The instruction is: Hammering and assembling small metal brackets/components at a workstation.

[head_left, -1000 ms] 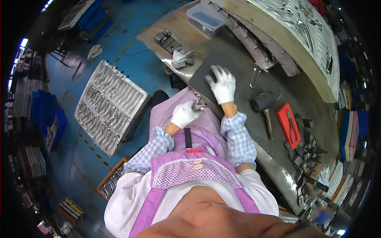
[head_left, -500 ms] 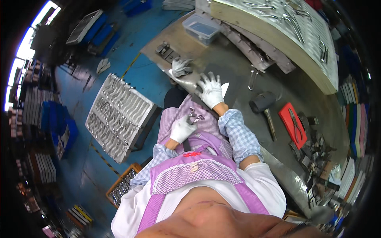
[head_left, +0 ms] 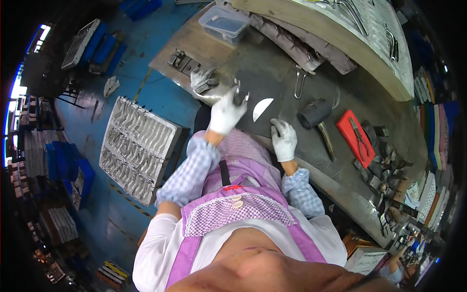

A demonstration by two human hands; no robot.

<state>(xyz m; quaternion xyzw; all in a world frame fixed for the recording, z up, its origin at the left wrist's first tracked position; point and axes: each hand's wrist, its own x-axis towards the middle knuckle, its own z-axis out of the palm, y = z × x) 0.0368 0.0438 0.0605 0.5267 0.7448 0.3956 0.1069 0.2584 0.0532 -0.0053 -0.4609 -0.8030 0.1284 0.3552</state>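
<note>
My left hand [head_left: 227,114], in a white glove, is closed around a shiny bent metal piece [head_left: 237,86] over the near edge of the workbench [head_left: 279,87]. Two ends of the piece stick out past the fingers; the rest is hidden in the grip. My right hand [head_left: 283,140], gloved too, is at the bench edge with its fingers loosely bent and nothing visible in them. Between the hands lies a white half-moon-shaped piece [head_left: 263,109]. A U-shaped metal piece [head_left: 299,83] lies farther back, left of a black-headed mallet [head_left: 314,114].
A crumpled grey glove [head_left: 203,79] and a metal fixture [head_left: 182,62] sit at the bench's left, before a clear plastic box [head_left: 224,23]. Pliers [head_left: 359,138] lie on a red tray [head_left: 349,122] at right. A rack of metal pieces [head_left: 138,146] stands to my left.
My left hand has moved from my lap up and forward to the bench edge with the metal piece. The right hand has drawn back toward me, uncovering the white half-moon piece.
</note>
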